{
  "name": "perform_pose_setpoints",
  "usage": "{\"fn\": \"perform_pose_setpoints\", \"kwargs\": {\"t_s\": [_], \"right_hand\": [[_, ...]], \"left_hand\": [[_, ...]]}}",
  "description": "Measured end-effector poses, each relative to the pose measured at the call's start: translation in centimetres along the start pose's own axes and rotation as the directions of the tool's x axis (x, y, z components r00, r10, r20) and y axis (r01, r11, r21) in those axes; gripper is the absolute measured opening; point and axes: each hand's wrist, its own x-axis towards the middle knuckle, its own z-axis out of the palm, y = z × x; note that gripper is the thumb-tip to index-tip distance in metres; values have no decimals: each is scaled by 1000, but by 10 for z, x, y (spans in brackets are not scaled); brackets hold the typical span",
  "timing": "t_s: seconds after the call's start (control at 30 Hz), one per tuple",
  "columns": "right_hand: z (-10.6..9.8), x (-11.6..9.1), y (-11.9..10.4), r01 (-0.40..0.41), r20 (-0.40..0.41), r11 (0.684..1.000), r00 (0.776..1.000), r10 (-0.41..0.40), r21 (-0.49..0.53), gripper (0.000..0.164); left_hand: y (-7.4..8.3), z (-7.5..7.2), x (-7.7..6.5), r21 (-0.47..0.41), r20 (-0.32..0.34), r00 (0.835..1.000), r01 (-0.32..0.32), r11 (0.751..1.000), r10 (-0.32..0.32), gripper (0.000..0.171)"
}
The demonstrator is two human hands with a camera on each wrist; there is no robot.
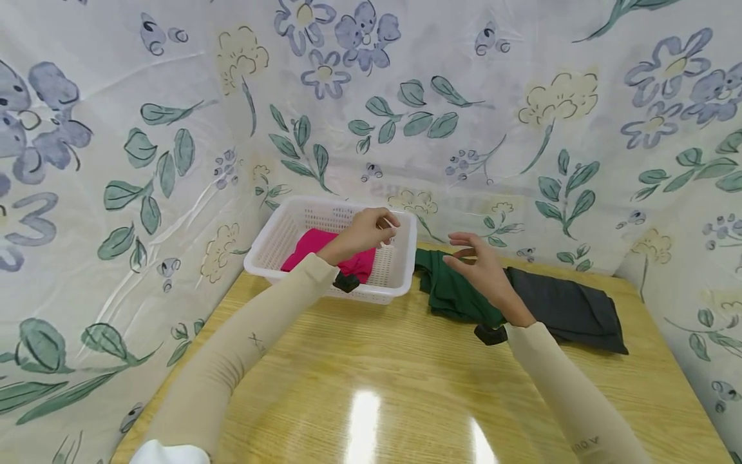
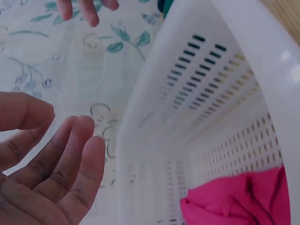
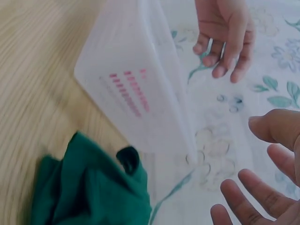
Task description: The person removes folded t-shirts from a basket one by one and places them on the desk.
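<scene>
Atop a yellow wood-grain table (image 1: 324, 361), toward the far left corner, a white plastic basket (image 1: 411, 251) with slotted walls and a broad, smooth rim, backed by a floral sheet (image 1: 417, 161). Inside, a bright pink cloth (image 1: 310, 245), bunched and creased, heaped toward the left and middle of the basket, with the slotted wall showing at the right end; glimpses of pink through the slots of one outer wall, as seen from the right wrist. Just beside the basket's right end, on the tabletop, a deep green cloth (image 1: 449, 291), loosely folded in layers, uneven along the edges, with a small dark curl of fabric at one side, possibly a rolled hem or a loop, too blurred to settle. Farther right, a dark grey cloth (image 1: 565, 306), folded flat into a neat, smooth-faced rectangle.

Above the basket's right half, a left hand (image 1: 371, 227), released, with fingers softly bent around nothing, apart from the pink cloth. Over the green cloth, a right hand (image 1: 485, 276), likewise free of any hold, with thumb and fingers parted and gently curved, clear of the fabric. On both forearms, beige sleeves (image 1: 255, 335), with small black devices (image 1: 346, 282) at the wrists. Across the near tabletop, bright streaks of reflected light (image 1: 362, 425).
</scene>
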Motion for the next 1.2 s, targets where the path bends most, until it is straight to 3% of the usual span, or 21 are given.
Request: {"fn": "perform_pose_setpoints", "kwargs": {"t_s": [0.13, 0.53, 0.87, 1.2], "right_hand": [[13, 6, -6, 13, 22, 1000, 1000, -14, 12, 52], [49, 22, -20, 30, 68, 998, 997, -33, 51, 51], [77, 37, -28, 44, 87, 999, 995, -47, 30, 47], [103, 47, -36, 29, 148, 998, 988, -37, 60, 46]], "left_hand": [[-7, -10, -2, 2, -27, 999, 44, 999, -44, 18], [-26, -42, -8, -8, -83, 992, 94, 996, -94, 19], [-40, -63, -14, 13, -150, 973, 182, 983, -178, 30], [-62, -81, -18, -1, -183, 956, 232, 973, -229, 28]]}}
